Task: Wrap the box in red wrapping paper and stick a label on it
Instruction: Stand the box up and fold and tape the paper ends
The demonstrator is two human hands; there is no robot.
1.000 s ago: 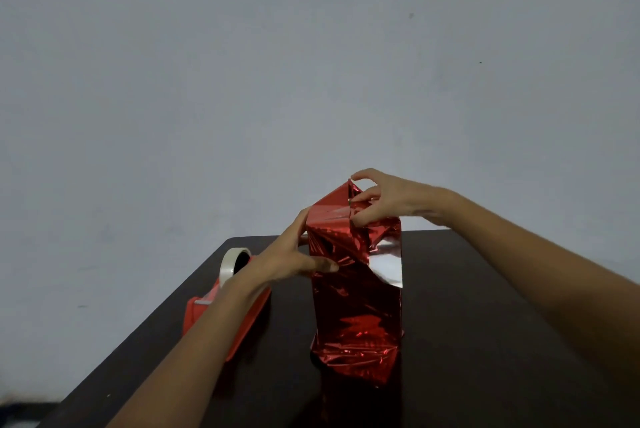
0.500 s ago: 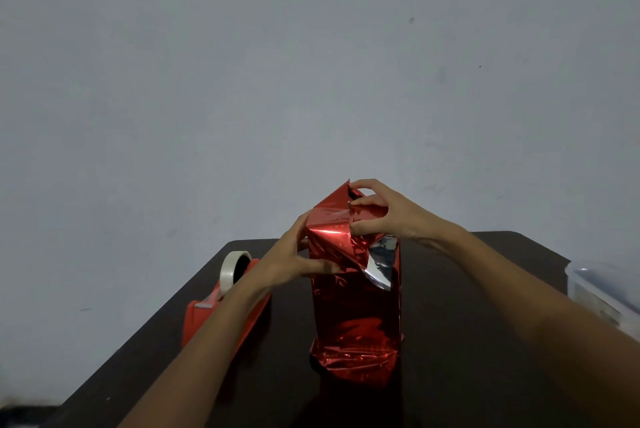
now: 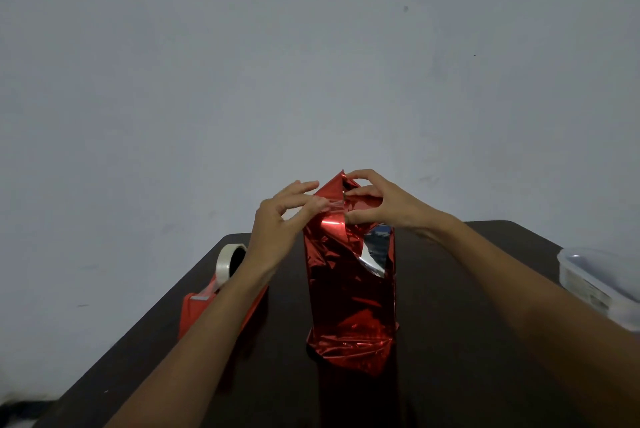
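Observation:
A tall box wrapped in shiny red paper (image 3: 349, 289) stands upright on the dark table (image 3: 467, 341). Its top end is folded into a pointed flap, and a silver patch of the paper's underside shows on the upper right. My right hand (image 3: 381, 202) pinches the folded flaps together at the top. My left hand (image 3: 280, 216) is at the upper left corner, its thumb and fingertips holding a strip of clear tape (image 3: 332, 211) against the fold. No label is in view.
A red tape dispenser (image 3: 207, 299) with a white roll lies on the table to the left, partly behind my left forearm. A clear plastic container (image 3: 599, 285) sits at the right edge. A plain grey wall stands behind the table.
My left hand left the box's side and rose to the top fold with a strip of clear tape. My right hand stayed on the flaps.

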